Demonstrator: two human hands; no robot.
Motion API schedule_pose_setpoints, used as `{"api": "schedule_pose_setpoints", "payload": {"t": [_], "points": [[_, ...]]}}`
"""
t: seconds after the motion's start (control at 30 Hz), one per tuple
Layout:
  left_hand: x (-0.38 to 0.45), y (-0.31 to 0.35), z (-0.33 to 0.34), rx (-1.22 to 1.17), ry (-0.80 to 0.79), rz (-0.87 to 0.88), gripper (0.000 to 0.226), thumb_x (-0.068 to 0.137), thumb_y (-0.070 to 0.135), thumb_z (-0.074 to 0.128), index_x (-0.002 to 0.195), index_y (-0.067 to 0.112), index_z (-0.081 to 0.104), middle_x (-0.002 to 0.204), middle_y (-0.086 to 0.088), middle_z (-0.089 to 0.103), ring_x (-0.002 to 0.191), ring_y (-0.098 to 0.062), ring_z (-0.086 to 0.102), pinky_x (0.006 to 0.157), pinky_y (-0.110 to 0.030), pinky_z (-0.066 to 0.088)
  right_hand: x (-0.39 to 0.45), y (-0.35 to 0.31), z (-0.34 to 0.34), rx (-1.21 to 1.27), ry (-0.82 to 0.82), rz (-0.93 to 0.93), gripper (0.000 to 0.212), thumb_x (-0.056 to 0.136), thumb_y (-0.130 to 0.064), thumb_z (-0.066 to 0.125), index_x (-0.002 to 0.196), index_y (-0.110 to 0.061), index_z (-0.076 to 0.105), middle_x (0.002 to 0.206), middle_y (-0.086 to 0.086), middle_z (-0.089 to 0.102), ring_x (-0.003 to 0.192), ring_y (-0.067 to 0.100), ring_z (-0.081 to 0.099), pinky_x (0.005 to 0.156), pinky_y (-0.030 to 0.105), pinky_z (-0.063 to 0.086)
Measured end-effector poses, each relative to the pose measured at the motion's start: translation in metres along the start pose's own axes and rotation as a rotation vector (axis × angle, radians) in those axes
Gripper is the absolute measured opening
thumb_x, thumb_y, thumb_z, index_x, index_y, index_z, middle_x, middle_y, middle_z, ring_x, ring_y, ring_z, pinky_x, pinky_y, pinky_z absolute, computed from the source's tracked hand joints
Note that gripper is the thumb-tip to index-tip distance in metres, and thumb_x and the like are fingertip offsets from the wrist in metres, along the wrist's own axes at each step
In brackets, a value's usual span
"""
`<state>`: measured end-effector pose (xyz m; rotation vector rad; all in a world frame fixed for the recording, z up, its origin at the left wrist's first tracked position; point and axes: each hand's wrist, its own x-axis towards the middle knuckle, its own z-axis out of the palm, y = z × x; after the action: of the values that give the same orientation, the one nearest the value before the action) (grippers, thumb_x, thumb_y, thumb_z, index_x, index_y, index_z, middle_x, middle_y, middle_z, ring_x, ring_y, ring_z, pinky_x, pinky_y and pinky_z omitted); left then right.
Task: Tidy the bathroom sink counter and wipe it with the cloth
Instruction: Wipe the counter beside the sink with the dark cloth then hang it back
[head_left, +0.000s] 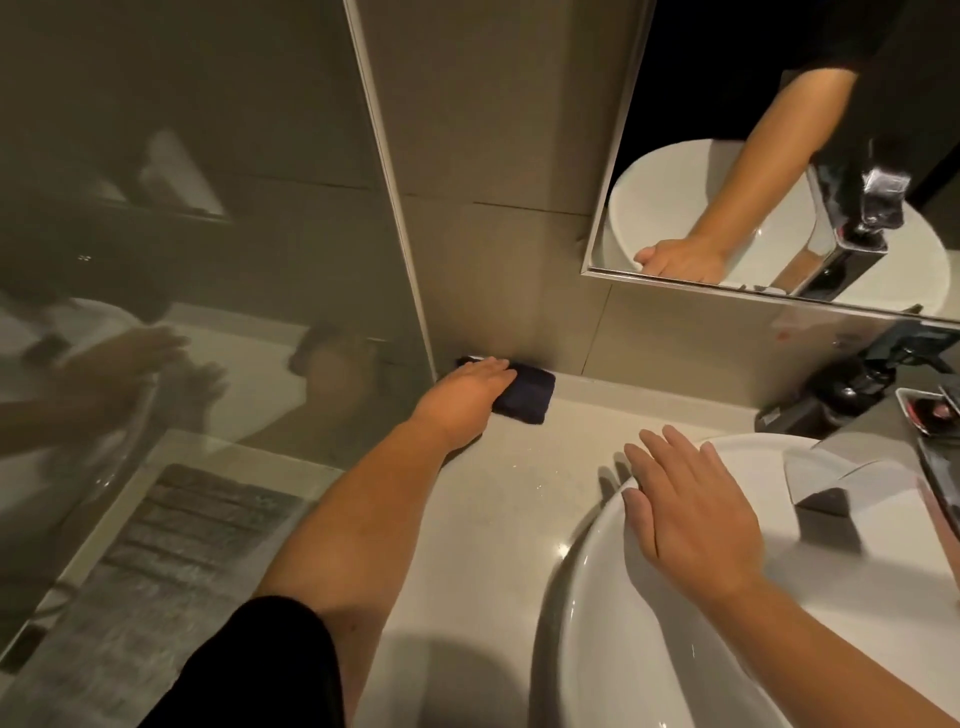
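- Left hand (464, 395) lies flat, fingers together, pressing a dark folded cloth (524, 396) onto the pale counter (498, 499) in the back corner, against the tiled wall and glass partition (208, 234)
- Right hand (691, 514) rests spread, palm down, on the white basin (623, 623) rim, holding nothing

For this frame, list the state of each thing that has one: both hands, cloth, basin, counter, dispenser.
Left hand: flat, pressing the cloth into the back corner.
Dark folded cloth: folded, lying on the counter against the wall.
Right hand: open, fingers spread, resting on the basin rim.
White round basin: looks dry; no running water seen.
Pale stone counter: a few droplets near the basin.
Black pump dispenser: upright.
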<state>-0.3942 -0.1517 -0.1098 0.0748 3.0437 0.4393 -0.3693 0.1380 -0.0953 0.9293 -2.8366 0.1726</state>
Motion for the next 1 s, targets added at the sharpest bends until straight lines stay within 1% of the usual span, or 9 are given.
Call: {"api": "schedule_pose_setpoints", "payload": {"t": [0.07,0.23,0.4,0.6,0.73,0.83,0.9,0.93,1.0], "points": [[-0.003,-0.002,0.006,-0.029,-0.084,-0.011,0.061,0.092,-0.006,0.041,0.148,0.013,0.028,0.158,-0.006,0.022,0.145,-0.020,0.015,0.117,-0.030,0.007,0.000,-0.001,0.000,-0.004,0.028,-0.007,0.063,0.099,-0.041,0.014,0.116,-0.008,0.065,0.125,0.015,0.063,0.124,0.037,0.053,0.106,0.049,0.030],[-0.041,0.009,0.002,-0.058,-0.113,0.016,0.054,0.093,0.001,0.042,0.145,0.011,0.034,0.157,-0.006,0.024,0.145,-0.021,0.017,0.118,-0.034,0.008,-0.002,-0.003,-0.002,-0.002,0.067,0.003,0.048,0.093,-0.034,0.029,0.115,-0.008,0.065,0.122,0.013,0.064,0.124,0.036,0.053,0.103,0.051,0.035],[-0.147,0.032,0.022,-0.196,-0.021,-0.056,0.054,0.091,0.004,0.047,0.143,0.013,0.039,0.155,-0.002,0.030,0.144,-0.019,0.021,0.117,-0.031,0.006,-0.003,-0.004,-0.004,0.014,0.059,0.017,0.047,0.094,-0.033,0.028,0.115,-0.009,0.063,0.120,0.012,0.063,0.126,0.035,0.050,0.103,0.051,0.034],[-0.279,0.070,0.039,-0.145,-0.021,-0.082,0.058,0.085,0.008,0.049,0.142,0.015,0.042,0.154,-0.001,0.031,0.143,-0.019,0.023,0.116,-0.035,0.001,-0.005,-0.005,-0.013,0.014,0.028,0.005,0.042,0.094,-0.031,0.028,0.110,-0.009,0.061,0.111,0.010,0.062,0.117,0.034,0.048,0.096,0.049,0.035],[-0.334,0.088,0.047,-0.036,-0.059,-0.084,0.059,0.080,0.014,0.054,0.138,0.019,0.046,0.149,-0.001,0.041,0.139,-0.018,0.034,0.115,-0.044,0.015,-0.005,-0.007,-0.021,0.040,-0.008,0.004,0.041,0.094,-0.030,0.027,0.105,-0.010,0.061,0.108,0.009,0.061,0.110,0.033,0.048,0.093,0.048,0.037],[-0.358,0.103,0.046,-0.013,-0.022,-0.115,0.055,0.078,0.016,0.056,0.132,0.018,0.052,0.141,-0.002,0.052,0.131,-0.020,0.047,0.111,-0.041,0.021,-0.006,-0.007,-0.025,0.078,-0.023,0.005,0.044,0.093,-0.032,0.027,0.107,-0.009,0.062,0.113,0.010,0.061,0.112,0.032,0.048,0.095,0.048,0.036],[-0.369,0.114,0.041,-0.222,-0.005,-0.273,0.050,0.085,0.016,0.049,0.134,0.020,0.053,0.138,-0.001,0.055,0.126,-0.017,0.051,0.112,-0.030,0.027,-0.006,-0.008,-0.028,0.087,-0.029,-0.006,0.046,0.093,-0.032,0.025,0.108,-0.008,0.063,0.111,0.010,0.062,0.108,0.032,0.048,0.088,0.046,0.037],[-0.372,0.120,0.036,-0.399,-0.010,-0.412,0.046,0.088,0.018,0.046,0.132,0.024,0.055,0.131,-0.001,0.060,0.118,-0.016,0.057,0.108,-0.027,0.035,-0.006,-0.008,-0.029,0.086,-0.032,-0.013,0.048,0.093,-0.032,0.024,0.108,-0.008,0.062,0.110,0.010,0.062,0.107,0.032,0.048,0.085,0.044,0.037],[-0.373,0.130,0.019,-0.872,-0.022,-0.711,0.035,0.092,0.018,0.043,0.118,0.027,0.064,0.109,-0.003,0.071,0.099,-0.017,0.066,0.094,-0.034,0.050,-0.007,-0.008,-0.031,0.088,-0.037,-0.016,0.049,0.093,-0.032,0.024,0.110,-0.008,0.062,0.111,0.010,0.061,0.107,0.032,0.048,0.084,0.044,0.037]]}}
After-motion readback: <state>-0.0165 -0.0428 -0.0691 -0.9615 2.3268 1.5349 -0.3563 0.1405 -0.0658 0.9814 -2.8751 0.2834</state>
